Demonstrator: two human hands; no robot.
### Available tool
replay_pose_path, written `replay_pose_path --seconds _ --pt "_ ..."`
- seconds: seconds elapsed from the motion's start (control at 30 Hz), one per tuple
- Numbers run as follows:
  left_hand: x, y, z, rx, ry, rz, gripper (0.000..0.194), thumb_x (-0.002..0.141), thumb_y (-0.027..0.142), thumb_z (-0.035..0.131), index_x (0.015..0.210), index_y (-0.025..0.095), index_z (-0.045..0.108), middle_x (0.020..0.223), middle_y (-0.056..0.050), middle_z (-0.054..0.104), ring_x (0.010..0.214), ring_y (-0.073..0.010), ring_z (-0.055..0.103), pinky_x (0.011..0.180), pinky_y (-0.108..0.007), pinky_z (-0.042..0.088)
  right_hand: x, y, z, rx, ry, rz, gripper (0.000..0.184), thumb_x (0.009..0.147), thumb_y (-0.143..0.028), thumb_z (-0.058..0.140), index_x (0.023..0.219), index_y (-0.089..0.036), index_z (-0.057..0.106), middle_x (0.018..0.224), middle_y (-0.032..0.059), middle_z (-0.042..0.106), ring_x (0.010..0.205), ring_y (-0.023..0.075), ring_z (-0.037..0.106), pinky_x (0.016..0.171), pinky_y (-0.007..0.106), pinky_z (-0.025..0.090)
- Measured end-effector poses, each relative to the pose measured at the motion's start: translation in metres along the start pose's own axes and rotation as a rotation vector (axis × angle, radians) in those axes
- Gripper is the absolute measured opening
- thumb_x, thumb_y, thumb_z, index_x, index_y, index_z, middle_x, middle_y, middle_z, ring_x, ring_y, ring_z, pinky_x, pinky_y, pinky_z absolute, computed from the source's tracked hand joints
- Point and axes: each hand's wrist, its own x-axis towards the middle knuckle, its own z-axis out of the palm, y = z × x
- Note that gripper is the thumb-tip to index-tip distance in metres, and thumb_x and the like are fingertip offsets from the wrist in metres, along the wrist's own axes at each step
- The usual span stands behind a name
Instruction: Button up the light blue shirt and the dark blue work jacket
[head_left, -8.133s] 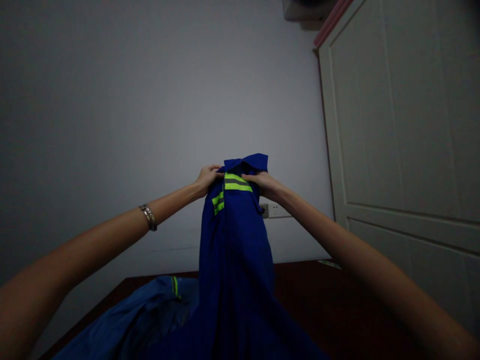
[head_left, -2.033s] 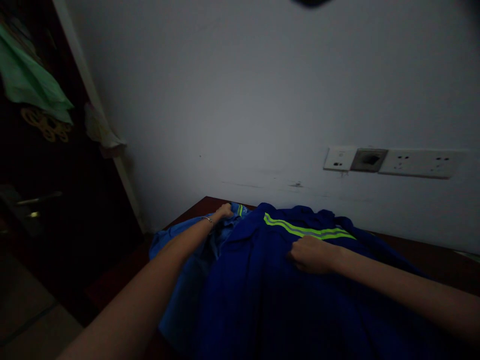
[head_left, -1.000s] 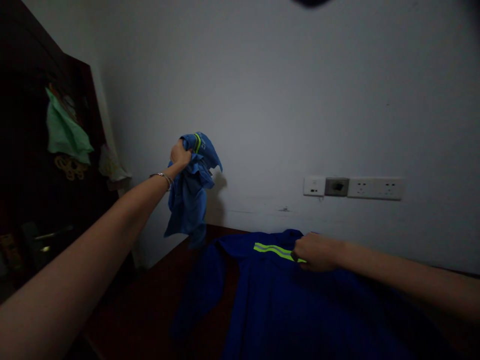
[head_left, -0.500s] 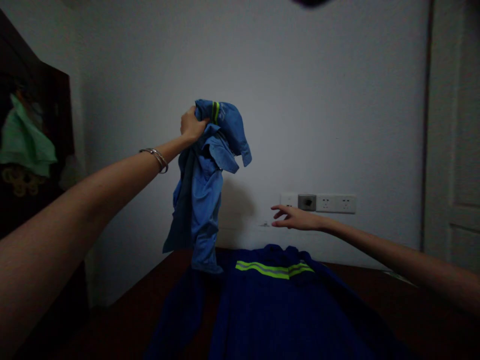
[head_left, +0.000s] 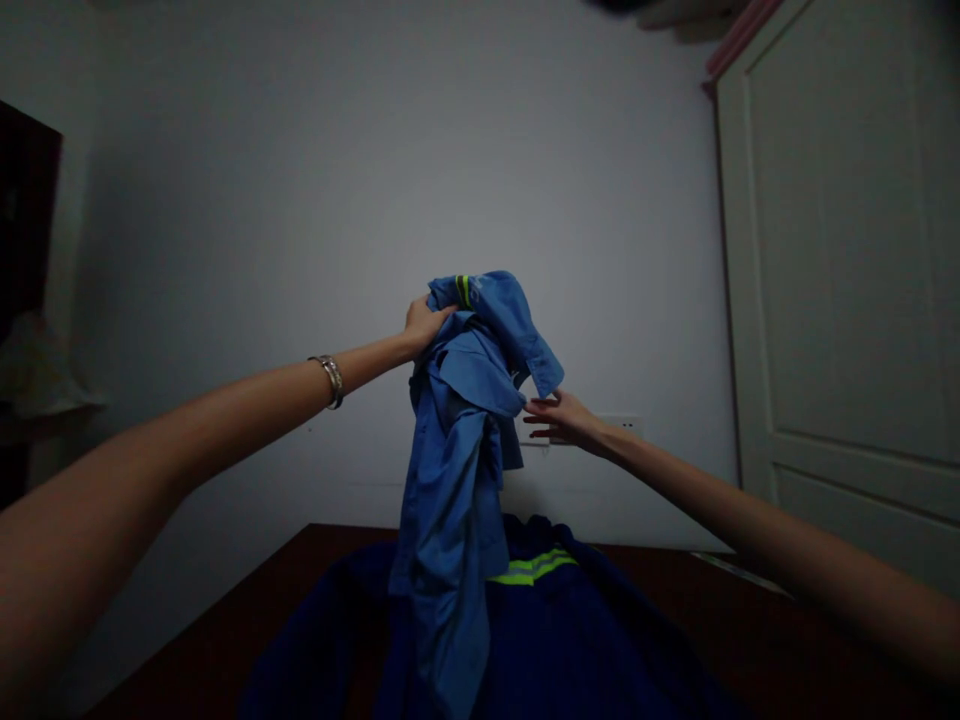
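Observation:
A light blue work shirt [head_left: 457, 430] with a yellow-green stripe hangs bunched in the air, its lower part falling in folds. My left hand [head_left: 429, 325] is closed on its upper left part, thumb over the cloth. On the other side, my right hand [head_left: 566, 418] has its fingers spread at the shirt's hanging right edge; whether the fingertips touch the cloth I cannot tell. Below lies a dark blue work jacket [head_left: 555, 630] with a yellow-green and grey reflective band, partly hidden behind the hanging shirt.
The dark red-brown tabletop [head_left: 300, 570] carries the jacket and meets a pale wall [head_left: 315, 200]. Wall sockets [head_left: 626, 423] are partly covered by my right hand. A white panelled door [head_left: 847, 280] stands to the right, dark furniture [head_left: 26, 220] to the left.
The view has turned right and up. My left hand has brought the shirt closer to my right hand, which is now at the shirt's edge. More of the shirt hangs down over the jacket.

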Motion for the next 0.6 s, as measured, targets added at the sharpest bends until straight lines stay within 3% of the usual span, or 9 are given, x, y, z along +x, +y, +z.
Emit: replay_pose_path --seconds 0.07,0.2,0.27,0.33,0.43,0.5,0.6 --pt "-0.007 -0.003 0.006 -0.003 -0.044 0.044 0.036 0.062 0.029 0.068 0.093 0.013 0.064 0.094 -0.008 0.067 0.087 -0.0197 0.061 0.082 -0.032 0.047 -0.001 0.001 -0.002 -0.054 0.03 -0.059 0.071 0.064 -0.038 0.071 0.124 -0.028 0.033 0.128 0.0107 0.047 0.102 0.0228 0.056 0.077 0.038 0.052" --pt "-0.019 -0.012 0.016 -0.018 -0.11 0.076 0.039 0.063 0.033 0.068 0.095 0.013 0.064 0.096 -0.008 0.067 0.089 -0.0208 0.061 0.084 -0.033 0.047 -0.003 -0.01 -0.007 -0.125 0.116 -0.274 0.092 0.062 -0.033 0.071 0.136 -0.028 0.016 0.121 0.0097 0.053 0.099 0.0225 0.057 0.076 0.038 0.052" --pt "-0.024 -0.017 0.019 -0.009 -0.144 0.081 0.039 0.064 0.034 0.068 0.096 0.013 0.064 0.096 -0.008 0.067 0.089 -0.021 0.061 0.084 -0.034 0.047 -0.003 -0.021 -0.013 -0.14 0.134 -0.37 0.094 0.062 -0.034 0.069 0.138 -0.024 0.016 0.116 0.0105 0.057 0.095 0.0222 0.059 0.076 0.036 0.051" --pt "-0.029 -0.021 0.02 0.005 -0.182 0.082 0.039 0.064 0.035 0.068 0.096 0.013 0.064 0.096 -0.008 0.067 0.089 -0.021 0.061 0.085 -0.034 0.047 -0.003 -0.035 -0.021 -0.175 0.118 -0.422 0.079 0.062 -0.036 0.068 0.132 -0.018 0.035 0.103 0.0096 0.064 0.088 0.0221 0.061 0.075 0.034 0.05" --pt "-0.035 -0.024 0.019 0.004 -0.244 0.055 0.038 0.064 0.036 0.068 0.095 0.014 0.065 0.096 -0.008 0.067 0.089 -0.021 0.061 0.085 -0.034 0.047 -0.002 -0.054 -0.032 -0.243 0.148 -0.457 0.047 0.057 -0.036 0.07 0.097 -0.011 0.064 0.079 0.0067 0.068 0.076 0.022 0.062 0.073 0.035 0.05" --pt "-0.038 -0.026 0.017 -0.003 -0.278 0.009 0.038 0.064 0.038 0.069 0.093 0.014 0.066 0.094 -0.008 0.068 0.088 -0.0211 0.062 0.083 -0.034 0.048 -0.001 -0.065 -0.037 -0.232 0.174 -0.456 0.038 0.055 -0.033 0.072 0.085 -0.011 0.067 0.074 0.0053 0.068 0.071 0.0208 0.062 0.07 0.035 0.05" --pt "-0.043 -0.029 0.016 -0.014 -0.335 -0.085 0.039 0.062 0.041 0.069 0.089 0.013 0.067 0.089 -0.008 0.069 0.083 -0.0214 0.062 0.078 -0.035 0.049 -0.004 -0.08 -0.041 -0.149 0.16 -0.401 0.032 0.058 -0.029 0.07 0.086 -0.013 0.067 0.076 0.0056 0.069 0.068 0.0187 0.062 0.068 0.033 0.051"
